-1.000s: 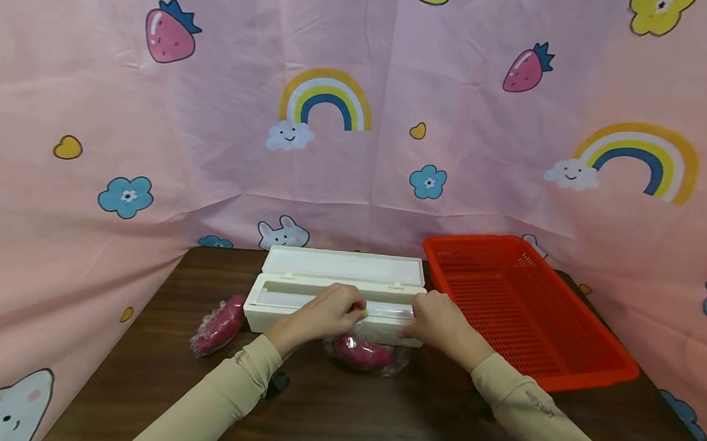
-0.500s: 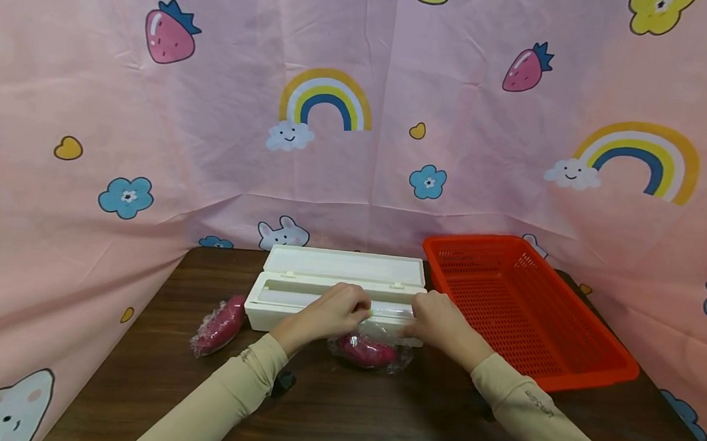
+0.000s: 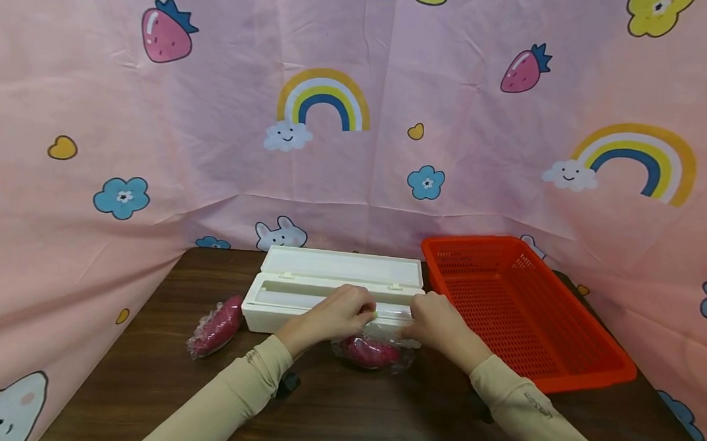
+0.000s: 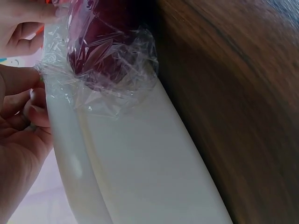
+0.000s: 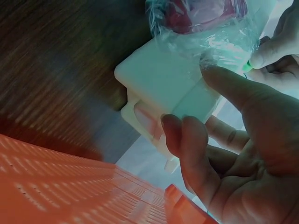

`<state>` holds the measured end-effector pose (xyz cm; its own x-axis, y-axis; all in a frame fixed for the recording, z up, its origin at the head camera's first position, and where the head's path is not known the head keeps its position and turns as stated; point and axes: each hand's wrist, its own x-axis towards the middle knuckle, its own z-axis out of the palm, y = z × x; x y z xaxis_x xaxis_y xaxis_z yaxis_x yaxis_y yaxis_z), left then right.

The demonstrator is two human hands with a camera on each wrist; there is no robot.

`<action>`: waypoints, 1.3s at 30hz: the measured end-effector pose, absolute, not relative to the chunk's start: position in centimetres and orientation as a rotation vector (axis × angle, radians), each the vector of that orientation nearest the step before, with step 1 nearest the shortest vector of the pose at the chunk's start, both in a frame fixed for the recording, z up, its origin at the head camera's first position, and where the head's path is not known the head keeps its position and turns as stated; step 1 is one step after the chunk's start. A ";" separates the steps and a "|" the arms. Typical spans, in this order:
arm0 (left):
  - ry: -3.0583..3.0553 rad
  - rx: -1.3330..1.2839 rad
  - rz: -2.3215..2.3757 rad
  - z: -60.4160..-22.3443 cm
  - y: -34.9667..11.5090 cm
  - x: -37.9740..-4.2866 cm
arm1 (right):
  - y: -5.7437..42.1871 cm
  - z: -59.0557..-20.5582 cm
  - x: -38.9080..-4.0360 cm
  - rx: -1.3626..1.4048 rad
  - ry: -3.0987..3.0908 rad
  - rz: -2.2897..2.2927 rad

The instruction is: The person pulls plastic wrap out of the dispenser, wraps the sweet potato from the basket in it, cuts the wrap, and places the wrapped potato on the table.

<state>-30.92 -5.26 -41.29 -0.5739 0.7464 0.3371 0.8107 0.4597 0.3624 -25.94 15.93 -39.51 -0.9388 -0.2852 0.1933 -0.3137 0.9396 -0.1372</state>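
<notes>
My left hand (image 3: 340, 310) pinches a small green slide cutter (image 5: 247, 66) at the front rim of a white cling film box (image 3: 272, 319). The box's lid (image 3: 340, 264) is raised, and a roll of film (image 3: 287, 299) lies inside. At the box's right end my right hand (image 3: 439, 319) grips the rim, its thumb pressing the clear film (image 5: 219, 46) at the front. That film hangs down around a reddish-pink oblong item (image 3: 368, 353) before the box. My fingers partly cover the roll.
A second film-wrapped reddish-pink oblong (image 3: 218, 326) lies left of the box on the dark wooden table (image 3: 356, 421). Close beside my right hand stands a red plastic basket (image 3: 515, 313). A printed cloth (image 3: 355, 174) hangs behind the table.
My left hand has slid a little to the right along the box's front rim with the slide cutter. The wrapped item in front has shifted slightly right. My right hand stays in place.
</notes>
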 end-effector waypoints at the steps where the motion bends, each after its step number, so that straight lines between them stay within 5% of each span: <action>1: -2.566 -1.384 -0.748 -41.3 -5.1 -30.9 | 15.9 -39.5 -25.9 0.454 -2.924 0.244; 39: -2.535 -1.413 -0.745 -41.8 -3.0 -31.2 | 15.9 -39.3 -26.1 0.413 -2.951 0.217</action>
